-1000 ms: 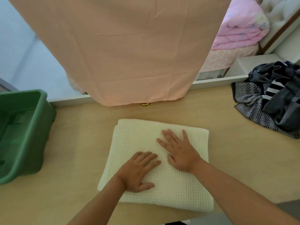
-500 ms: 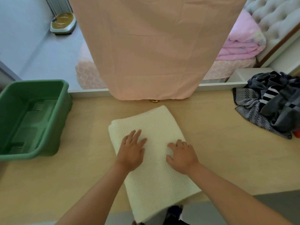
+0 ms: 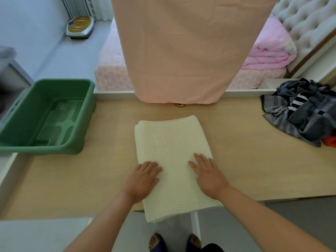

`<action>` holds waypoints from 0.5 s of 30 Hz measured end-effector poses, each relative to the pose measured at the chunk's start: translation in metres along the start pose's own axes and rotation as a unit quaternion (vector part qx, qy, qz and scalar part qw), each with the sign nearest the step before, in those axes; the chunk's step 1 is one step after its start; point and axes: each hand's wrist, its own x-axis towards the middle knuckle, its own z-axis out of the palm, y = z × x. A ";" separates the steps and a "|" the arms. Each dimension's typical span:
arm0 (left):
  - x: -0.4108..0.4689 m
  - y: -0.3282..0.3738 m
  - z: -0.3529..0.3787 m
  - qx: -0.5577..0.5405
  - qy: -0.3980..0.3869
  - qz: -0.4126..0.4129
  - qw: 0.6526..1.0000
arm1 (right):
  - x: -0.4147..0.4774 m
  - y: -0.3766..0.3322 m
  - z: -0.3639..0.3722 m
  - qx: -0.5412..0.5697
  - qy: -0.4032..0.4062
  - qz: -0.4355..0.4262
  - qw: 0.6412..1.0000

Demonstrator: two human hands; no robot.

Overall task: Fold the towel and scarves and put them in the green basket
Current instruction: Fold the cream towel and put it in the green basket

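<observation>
A cream waffle-weave towel (image 3: 171,146), folded into a long rectangle, lies in the middle of the wooden table (image 3: 254,170), its near end hanging over the front edge. My left hand (image 3: 143,179) rests flat on its left edge and my right hand (image 3: 207,175) flat on its right side, fingers spread, neither gripping. A heap of dark grey and patterned scarves (image 3: 305,117) lies at the table's right end. The green basket (image 3: 45,117) stands at the left end with nothing in it.
A peach cloth (image 3: 181,51) hangs over the table's far edge, with a small brass object (image 3: 180,105) beneath it. A red item (image 3: 330,141) peeks from under the scarves. A bed with a pink quilt (image 3: 271,51) lies beyond. My feet (image 3: 174,242) show below.
The towel has turned from lying crosswise to lying lengthwise toward me, its end now over the table edge. Both hands slid back to its near sides. The view pulled back.
</observation>
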 end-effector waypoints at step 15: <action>-0.061 0.071 0.026 0.052 -0.008 0.046 0.998 | -0.044 -0.012 0.034 -0.030 -0.071 -0.057 0.995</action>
